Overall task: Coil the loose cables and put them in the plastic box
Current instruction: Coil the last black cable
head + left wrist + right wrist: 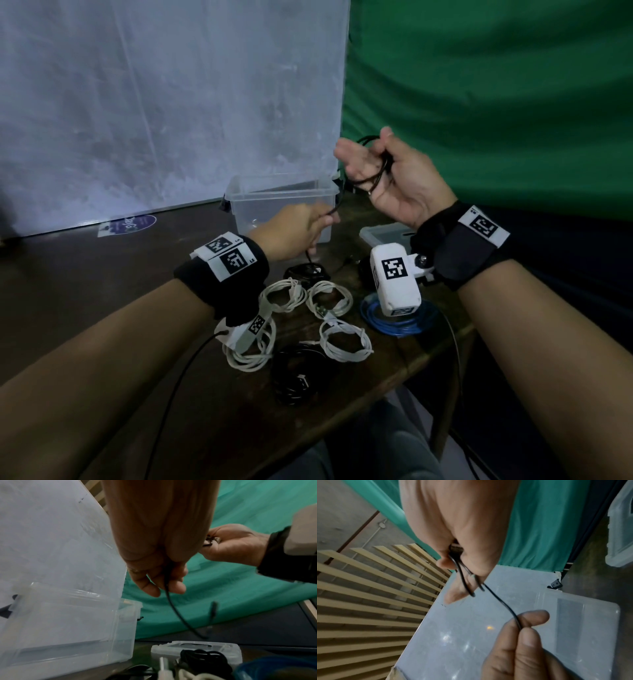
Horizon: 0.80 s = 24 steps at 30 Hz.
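Observation:
A thin black cable (379, 173) runs between both hands above the table. My right hand (380, 164), raised by the green curtain, grips a few loops of it with curled fingers; the right wrist view shows the loops (462, 573) leaving its fist. Lower and to the left, my left hand (308, 226) pinches the cable's free strand (503, 603) between thumb and fingers (529, 631). The strand hangs on below that hand (176, 614). The clear plastic box (250, 192) stands open just behind the left hand, and looks empty.
Several coiled white cables (344, 337) lie on the brown table near its front, with black coils (298, 375) and a blue coil (400, 317). The box lid (383, 233) lies right of the box. The table's right edge (442, 346) is close.

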Available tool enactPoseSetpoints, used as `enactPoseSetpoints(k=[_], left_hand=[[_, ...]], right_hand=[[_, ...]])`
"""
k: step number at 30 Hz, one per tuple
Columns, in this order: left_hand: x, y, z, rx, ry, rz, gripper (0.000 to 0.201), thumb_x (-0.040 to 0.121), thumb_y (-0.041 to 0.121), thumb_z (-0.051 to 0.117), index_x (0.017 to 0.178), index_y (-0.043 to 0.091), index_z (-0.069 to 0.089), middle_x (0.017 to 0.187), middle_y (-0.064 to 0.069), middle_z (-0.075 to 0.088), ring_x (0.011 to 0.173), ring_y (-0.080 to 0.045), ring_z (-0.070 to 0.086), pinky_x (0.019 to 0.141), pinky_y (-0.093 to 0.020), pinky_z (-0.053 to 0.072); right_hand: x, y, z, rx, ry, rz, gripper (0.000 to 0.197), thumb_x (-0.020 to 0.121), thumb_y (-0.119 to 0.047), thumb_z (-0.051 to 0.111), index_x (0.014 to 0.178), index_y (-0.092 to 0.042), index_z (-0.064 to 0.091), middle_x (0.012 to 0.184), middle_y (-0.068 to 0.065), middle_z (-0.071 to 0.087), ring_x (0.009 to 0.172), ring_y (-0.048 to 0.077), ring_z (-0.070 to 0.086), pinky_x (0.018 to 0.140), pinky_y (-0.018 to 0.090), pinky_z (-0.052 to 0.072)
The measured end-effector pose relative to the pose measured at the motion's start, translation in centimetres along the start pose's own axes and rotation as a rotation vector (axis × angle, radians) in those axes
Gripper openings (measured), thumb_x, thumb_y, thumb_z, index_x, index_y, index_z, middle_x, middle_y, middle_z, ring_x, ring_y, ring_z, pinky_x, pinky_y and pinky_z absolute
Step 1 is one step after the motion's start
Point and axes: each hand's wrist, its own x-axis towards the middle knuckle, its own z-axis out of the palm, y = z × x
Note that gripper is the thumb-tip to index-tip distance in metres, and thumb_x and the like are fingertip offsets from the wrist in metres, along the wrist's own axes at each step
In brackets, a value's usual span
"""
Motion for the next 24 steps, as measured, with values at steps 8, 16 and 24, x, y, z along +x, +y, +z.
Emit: enactPoseSetpoints(k=[8,16,24], left_hand=[[-0.9,1.0,-1.1,-0.016,-0.195,-0.012,0.018,0.101,0.022,0.040,0.097,0.018,0.057,0.054,0.005,0.052,0.050,-0.001,0.055,0.059,-0.015,0.040],[-0.6,1.1,-3.8,0.038,0.180,0.055,0.023,0.099,0.022,0.043,0.091,0.015,0.063,0.064,0.008,0.046,0.055,0.000,0.042,0.054,-0.009,0.032],[-1.0,1.5,-3.4,-0.445,0.179,-0.004,0.026,0.100,0.032,0.040,0.095,0.021,0.063,0.047,0.015,0.035,0.047,-0.002,0.029,0.048,-0.018,0.025]], right_hand=[[1.3,1.0,-0.9,-0.665,0.269,-0.298,0.029,0.099,-0.017,0.044,0.074,-0.016,0.057,0.113,0.026,0.062,0.103,0.032,0.059,0.086,0.028,0.037],[-0.1,1.7,-0.9,-1.164,0.044,-0.114,0.030,0.100,-0.021,0.044,0.075,-0.008,0.053,0.049,-0.002,0.053,0.036,0.005,0.047,0.054,0.022,0.041],[-0.8,1.8,0.4,-0.445,-0.089,0.105,0.059,0.097,-0.052,0.036,0.051,-0.014,0.038,0.042,-0.002,0.025,0.039,0.012,0.031,0.048,0.028,0.048]])
